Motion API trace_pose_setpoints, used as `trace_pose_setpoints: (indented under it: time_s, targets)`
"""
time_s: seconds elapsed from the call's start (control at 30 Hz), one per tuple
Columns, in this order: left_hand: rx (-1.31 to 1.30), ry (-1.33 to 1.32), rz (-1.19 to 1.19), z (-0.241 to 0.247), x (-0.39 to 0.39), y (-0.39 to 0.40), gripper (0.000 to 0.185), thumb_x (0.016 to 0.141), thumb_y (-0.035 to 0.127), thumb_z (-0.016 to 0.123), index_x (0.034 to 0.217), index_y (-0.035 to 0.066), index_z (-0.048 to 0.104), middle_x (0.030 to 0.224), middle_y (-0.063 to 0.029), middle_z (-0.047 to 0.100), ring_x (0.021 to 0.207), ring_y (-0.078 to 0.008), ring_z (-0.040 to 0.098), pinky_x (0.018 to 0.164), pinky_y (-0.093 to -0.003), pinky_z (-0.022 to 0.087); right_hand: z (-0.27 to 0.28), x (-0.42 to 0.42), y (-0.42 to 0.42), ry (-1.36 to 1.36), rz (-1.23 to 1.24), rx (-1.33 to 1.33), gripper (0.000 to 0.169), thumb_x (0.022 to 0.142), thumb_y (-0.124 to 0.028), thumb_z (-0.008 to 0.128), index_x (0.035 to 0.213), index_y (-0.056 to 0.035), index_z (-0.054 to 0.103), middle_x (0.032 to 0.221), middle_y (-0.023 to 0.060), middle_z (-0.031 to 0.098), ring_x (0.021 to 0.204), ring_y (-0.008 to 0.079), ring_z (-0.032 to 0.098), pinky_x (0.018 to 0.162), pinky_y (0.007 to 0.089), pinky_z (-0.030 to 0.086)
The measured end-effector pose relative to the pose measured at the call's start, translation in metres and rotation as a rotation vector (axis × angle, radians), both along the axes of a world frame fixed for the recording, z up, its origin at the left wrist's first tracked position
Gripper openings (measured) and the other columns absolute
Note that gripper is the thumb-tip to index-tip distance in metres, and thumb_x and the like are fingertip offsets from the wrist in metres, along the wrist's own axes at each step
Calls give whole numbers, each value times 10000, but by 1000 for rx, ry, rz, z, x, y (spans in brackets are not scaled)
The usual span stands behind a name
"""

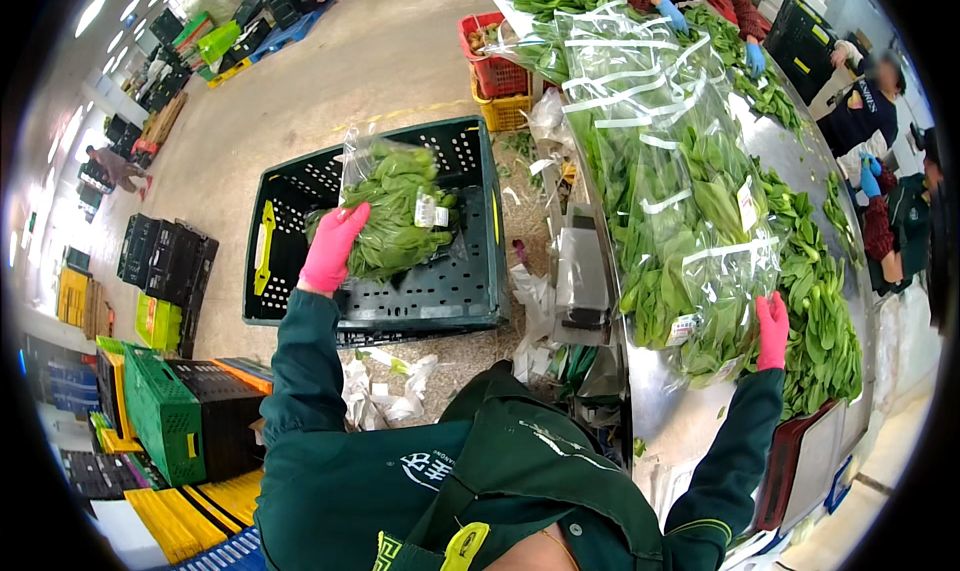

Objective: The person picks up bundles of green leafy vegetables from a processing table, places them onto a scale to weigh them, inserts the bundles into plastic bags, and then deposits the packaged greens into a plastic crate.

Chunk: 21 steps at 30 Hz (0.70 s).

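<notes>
My left hand [335,247], in a pink glove, grips a clear plastic bag of leafy greens [397,211] by its left side. That bag bears a white label and is inside the dark green perforated crate [480,271], or just above its floor. On the right, my right hand [772,332], also gloved in pink, has its fingers at the right edge of another bag of greens [724,308] and seems to pinch it. More bagged greens [645,173] with white sealing strips lie in overlapping rows on the metal table [652,368].
Loose greens [817,323] are heaped along the table's right side. Co-workers' blue-gloved hands [754,59] are at the far end. Red crate [499,72] stacks on yellow crate [502,112] beyond my crate. White paper scraps [397,398] litter the floor. Stacked crates [161,406] stand left.
</notes>
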<state>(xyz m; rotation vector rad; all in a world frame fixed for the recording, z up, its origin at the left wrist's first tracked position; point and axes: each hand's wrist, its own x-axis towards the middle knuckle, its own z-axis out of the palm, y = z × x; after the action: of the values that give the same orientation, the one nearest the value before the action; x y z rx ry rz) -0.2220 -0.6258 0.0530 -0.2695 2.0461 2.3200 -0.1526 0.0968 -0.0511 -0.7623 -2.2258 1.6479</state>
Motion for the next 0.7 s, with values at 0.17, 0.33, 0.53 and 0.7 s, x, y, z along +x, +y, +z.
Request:
trace_pose_setpoints:
  time_s: [0.17,0.33,0.53,0.7]
  targets:
    - [-500,-92,97,-106,-78,-82,412,887,257,607,1151,-53,541,1061,-82,619,944,-142,565,819,-296,451,43,-16,-22,-141,88,113,451,796,-246,700,1139,25,588,1045,111,623,948,162,563,812,279,438]
    - [-317,125,-232,-38,-66,87,284,914,131,527,1139,-39,559,1099,-107,607,989,-146,565,869,-269,439,118,47,-54,-66,37,86,181,824,-143,672,959,-22,685,808,-40,619,691,36,502,623,203,387]
    - [215,-336,-1177,-38,39,259,522,981,400,385,1282,-20,461,1239,-145,548,1090,-217,564,927,-338,451,146,162,-94,45,20,320,215,802,-5,655,1016,0,667,883,32,645,825,137,566,734,255,436]
    - [443,-1061,-1258,-108,80,343,696,929,555,393,1281,-45,403,1204,-158,547,1060,-258,574,903,-398,462,65,271,-157,-320,285,402,431,739,35,624,1127,-150,655,1159,84,586,1123,265,487,993,348,367]
